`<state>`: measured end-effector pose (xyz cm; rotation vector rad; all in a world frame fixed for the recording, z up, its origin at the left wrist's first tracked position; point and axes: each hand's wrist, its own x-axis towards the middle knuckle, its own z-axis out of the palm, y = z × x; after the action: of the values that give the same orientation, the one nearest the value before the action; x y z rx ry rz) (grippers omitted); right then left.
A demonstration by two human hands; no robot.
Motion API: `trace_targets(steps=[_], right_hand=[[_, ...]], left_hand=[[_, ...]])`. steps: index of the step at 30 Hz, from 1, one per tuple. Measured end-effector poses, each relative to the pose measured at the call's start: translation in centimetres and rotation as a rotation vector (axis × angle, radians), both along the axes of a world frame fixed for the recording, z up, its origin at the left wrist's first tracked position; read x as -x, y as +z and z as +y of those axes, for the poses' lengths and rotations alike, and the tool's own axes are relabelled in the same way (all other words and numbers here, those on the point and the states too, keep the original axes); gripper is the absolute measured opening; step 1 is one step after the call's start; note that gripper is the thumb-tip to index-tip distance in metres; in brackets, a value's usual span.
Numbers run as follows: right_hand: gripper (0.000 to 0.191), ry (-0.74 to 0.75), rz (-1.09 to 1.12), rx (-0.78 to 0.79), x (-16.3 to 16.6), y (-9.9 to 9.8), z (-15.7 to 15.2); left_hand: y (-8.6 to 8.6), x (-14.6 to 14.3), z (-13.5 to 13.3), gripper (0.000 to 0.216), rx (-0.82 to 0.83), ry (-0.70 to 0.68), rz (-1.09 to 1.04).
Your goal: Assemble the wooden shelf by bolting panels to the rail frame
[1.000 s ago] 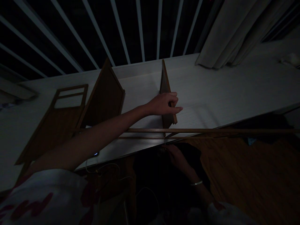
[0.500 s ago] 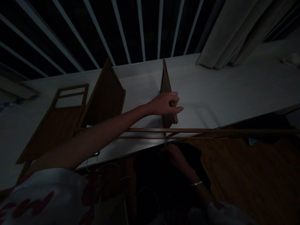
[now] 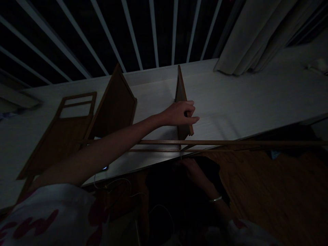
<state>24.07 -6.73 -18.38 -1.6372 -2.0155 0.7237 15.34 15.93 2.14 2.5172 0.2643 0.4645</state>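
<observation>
My left hand (image 3: 176, 114) reaches across and grips the edge of an upright brown wooden panel (image 3: 181, 92), fingers and thumb curled over its near end. Below it, my right hand (image 3: 192, 169), with a bracelet at the wrist, is closed around what looks like a screwdriver (image 3: 181, 155). Only its thin shaft shows clearly, pointing up to the joint under the panel; the handle is lost in the dark. Two long thin wooden rails (image 3: 159, 141) run sideways beneath my left forearm, meeting the panel's lower end. A second upright wooden panel (image 3: 115, 102) stands left of my hand.
A flat wooden frame piece (image 3: 61, 136) lies on the white ledge (image 3: 210, 99) at the left. A lit device (image 3: 104, 167) with a white cable (image 3: 123, 179) is by the ledge's edge. Window bars (image 3: 153, 34) and a curtain (image 3: 246, 41) stand behind; wooden floor (image 3: 256, 184) is at lower right.
Almost nothing differs. My left hand and the panel's near end have shifted very slightly left; my right hand stays at the same joint.
</observation>
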Motion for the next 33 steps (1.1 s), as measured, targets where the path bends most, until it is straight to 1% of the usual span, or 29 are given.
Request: trace_targets(steps=[4,8,13,17,22,29,33], right_hand=[[0.049,-0.002,0.005,-0.020,0.0,0.1,0.0],[0.049,0.011,-0.023,-0.029,-0.2,0.8,0.0],[0.050,0.053,-0.127,0.056,-0.3,2.0,0.3],[0.049,0.100,-0.188,0.089,-0.5,2.4,0.6],[0.046,0.171,-0.205,0.048,-1.1,2.6,1.0],[0.040,0.230,-0.182,0.002,-1.9,3.9,1.8],[0.036,0.256,-0.226,-0.003,-2.0,4.1,2.1]], left_hand=[[0.0,0.1,0.0,0.031,-0.007,-0.005,-0.002],[-0.1,0.1,0.1,0.031,-0.018,-0.015,-0.014],[0.0,0.2,0.2,0.029,-0.011,-0.049,-0.014],[0.0,0.1,0.2,0.031,0.007,-0.059,-0.023],[-0.1,0.1,0.2,0.030,0.021,-0.060,-0.027],[-0.1,0.1,0.3,0.030,0.016,-0.047,-0.002],[-0.1,0.1,0.3,0.030,0.011,-0.055,-0.010]])
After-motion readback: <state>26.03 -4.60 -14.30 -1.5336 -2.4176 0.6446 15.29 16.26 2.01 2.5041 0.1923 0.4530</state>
